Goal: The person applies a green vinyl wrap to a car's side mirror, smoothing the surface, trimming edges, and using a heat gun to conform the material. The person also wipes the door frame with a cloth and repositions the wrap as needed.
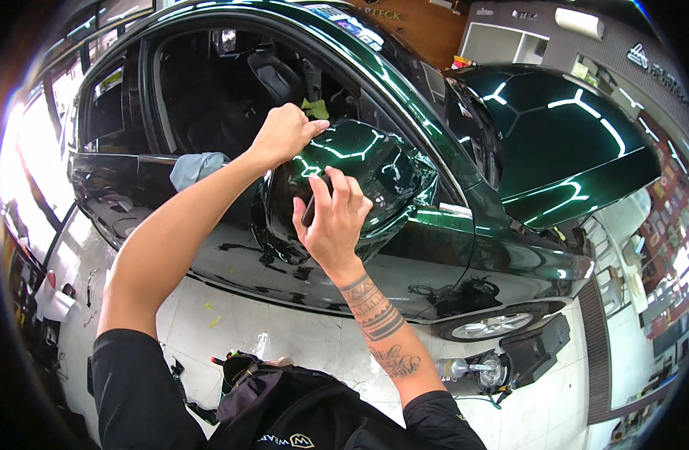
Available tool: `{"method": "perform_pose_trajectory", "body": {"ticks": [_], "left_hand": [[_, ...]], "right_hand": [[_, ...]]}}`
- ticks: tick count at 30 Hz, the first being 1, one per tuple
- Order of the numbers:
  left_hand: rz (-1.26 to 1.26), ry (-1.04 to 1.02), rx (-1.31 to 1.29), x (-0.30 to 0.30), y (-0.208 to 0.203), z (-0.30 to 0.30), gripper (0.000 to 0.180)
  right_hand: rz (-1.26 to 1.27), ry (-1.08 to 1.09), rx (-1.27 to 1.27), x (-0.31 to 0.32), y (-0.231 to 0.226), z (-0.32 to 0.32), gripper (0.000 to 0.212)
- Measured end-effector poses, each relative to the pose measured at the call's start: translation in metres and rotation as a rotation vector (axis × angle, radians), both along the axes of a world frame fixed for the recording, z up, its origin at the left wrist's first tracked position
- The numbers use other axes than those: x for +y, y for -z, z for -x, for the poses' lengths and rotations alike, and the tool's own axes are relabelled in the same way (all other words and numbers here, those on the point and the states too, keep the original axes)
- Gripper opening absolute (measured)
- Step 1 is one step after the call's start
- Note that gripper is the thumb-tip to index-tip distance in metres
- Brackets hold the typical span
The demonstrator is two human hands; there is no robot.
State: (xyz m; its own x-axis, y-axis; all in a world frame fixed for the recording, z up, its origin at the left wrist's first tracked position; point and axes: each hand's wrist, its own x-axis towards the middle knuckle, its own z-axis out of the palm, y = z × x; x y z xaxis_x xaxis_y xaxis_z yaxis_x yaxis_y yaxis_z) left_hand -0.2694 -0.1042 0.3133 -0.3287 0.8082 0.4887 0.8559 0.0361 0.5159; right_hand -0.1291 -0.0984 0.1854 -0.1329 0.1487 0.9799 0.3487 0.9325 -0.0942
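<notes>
A glossy dark-green side mirror sticks out from the car door, with loose, wrinkled green film around its edges. At the mirror's upper left edge, my left hand is closed, fingers curled under; what they grip is hidden. My right hand lies against the front of the mirror. Between its thumb and fingers is a small black squeegee, mostly covered by the hand. A light-blue cloth hangs over the door's window sill, left of the mirror.
The dark-green car spans the view, its side window open and its hood raised at right. A yellow-green cloth is behind the mirror. Black equipment with a clear bottle stands on the pale tiled floor by the front wheel.
</notes>
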Motion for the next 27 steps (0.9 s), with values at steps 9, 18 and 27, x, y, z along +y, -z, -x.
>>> {"method": "perform_pose_trajectory", "body": {"ticks": [9,18,27], "left_hand": [[-0.052,0.055,-0.114,-0.003,0.010,0.016,0.049],[-0.162,0.118,0.015,0.000,0.018,0.016,0.047],[-0.116,0.088,-0.037,0.004,0.017,0.017,0.048]], "right_hand": [[0.030,-0.224,-0.505,0.009,-0.060,-0.069,0.046],[0.037,-0.347,-0.574,0.084,-0.108,-0.039,0.046],[0.122,-0.451,-0.442,0.124,-0.129,-0.054,0.034]]}}
